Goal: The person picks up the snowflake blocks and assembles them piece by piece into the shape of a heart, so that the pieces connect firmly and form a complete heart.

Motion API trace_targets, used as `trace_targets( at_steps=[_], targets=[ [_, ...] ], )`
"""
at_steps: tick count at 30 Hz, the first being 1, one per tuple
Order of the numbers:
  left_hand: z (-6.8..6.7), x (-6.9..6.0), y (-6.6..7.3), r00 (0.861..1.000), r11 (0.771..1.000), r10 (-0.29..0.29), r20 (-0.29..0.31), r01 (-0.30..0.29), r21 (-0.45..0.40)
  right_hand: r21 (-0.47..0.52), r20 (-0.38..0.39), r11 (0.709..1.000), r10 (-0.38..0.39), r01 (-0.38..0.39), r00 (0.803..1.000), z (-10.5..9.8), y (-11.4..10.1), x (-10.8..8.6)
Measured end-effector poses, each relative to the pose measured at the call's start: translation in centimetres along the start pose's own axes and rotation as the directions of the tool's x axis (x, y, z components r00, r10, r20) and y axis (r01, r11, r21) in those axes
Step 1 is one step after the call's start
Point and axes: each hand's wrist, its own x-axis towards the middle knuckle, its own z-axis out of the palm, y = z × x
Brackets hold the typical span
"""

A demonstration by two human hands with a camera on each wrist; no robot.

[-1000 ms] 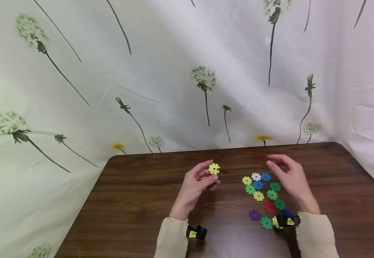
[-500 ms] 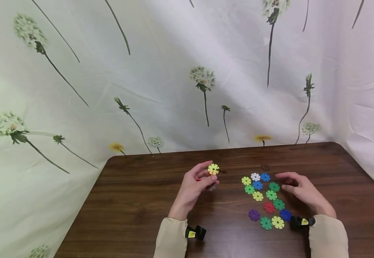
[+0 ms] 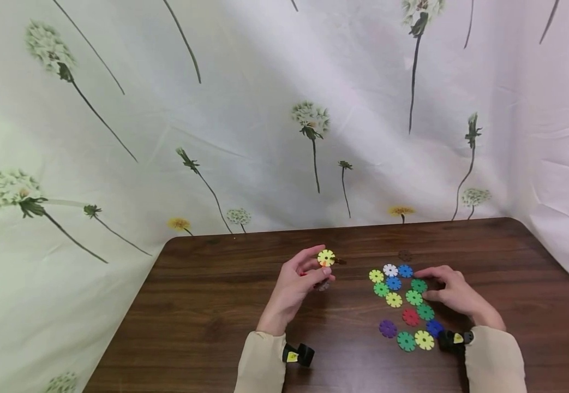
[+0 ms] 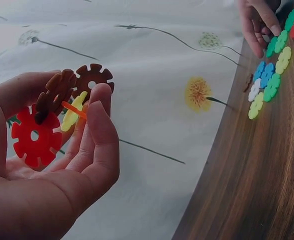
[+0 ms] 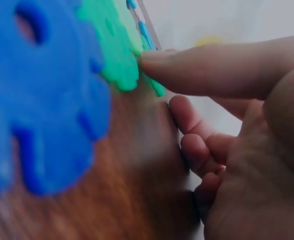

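Note:
My left hand (image 3: 291, 286) holds a small cluster of notched plastic discs above the table, left of the loose ones. The left wrist view shows a red disc (image 4: 42, 147), a brown disc (image 4: 57, 95), another brown disc (image 4: 104, 77), a yellow disc (image 4: 71, 120) and an orange disc (image 4: 74, 109), seen edge-on, joined together. Low over the table, my right hand (image 3: 456, 292) reaches in from the right, index and thumb spread on either side of a dark green disc (image 3: 419, 289). Its thumb tip meets the edge of a lighter green disc (image 5: 119, 65) in the right wrist view.
Loose discs lie flat on the brown wooden table (image 3: 205, 300): white (image 3: 387, 267), red (image 3: 407, 317), purple (image 3: 384, 330), yellow (image 3: 420, 343), dark blue (image 3: 434, 325) and several others. A brown disc (image 3: 405, 255) lies farther back. Flower-printed cloth (image 3: 245, 109) hangs behind the table.
My right hand has come down from the back of the table, drawn right, then moved slightly left to the green discs. The left hand keeps its place with the disc cluster.

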Motion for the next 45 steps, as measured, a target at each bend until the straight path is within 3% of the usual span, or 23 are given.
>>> trace_targets(
  at_steps=[10, 17, 30, 36, 41, 45],
  targets=[
    [0.1, 0.1, -0.1, 1.0, 1.0, -0.007, -0.001, 0.007, -0.009, -0.029, 0.002, 0.999, 0.03, -0.03, 1.0, -0.1, -0.2, -0.1],
    [0.0, 0.1, -0.1, 1.0, 1.0, -0.013, -0.001, 0.013, -0.013, -0.072, -0.008, 0.997, 0.01, -0.011, 1.0, -0.3, -0.3, 0.2],
    [0.0, 0.1, -0.1, 1.0, 1.0, -0.02, -0.006, 0.02, -0.016, 0.0, 0.004, 1.0, -0.003, 0.003, 1.0, -0.5, -0.3, -0.1],
    [0.1, 0.1, 0.0, 1.0, 1.0, -0.019, -0.009, 0.019, -0.02, 0.076, -0.005, 0.995, 0.069, -0.068, 0.998, -0.9, 0.1, -0.3],
    [0.1, 0.1, 0.0, 1.0, 1.0, -0.014, -0.011, 0.014, -0.025, 0.142, -0.062, 0.98, 0.148, -0.138, 0.987, -1.3, 0.3, -0.6],
    [0.1, 0.2, 0.0, 1.0, 1.0, -0.011, -0.016, 0.011, -0.023, 0.176, -0.104, 0.973, 0.168, -0.148, 0.98, -1.6, 0.1, -0.6]
  ],
)
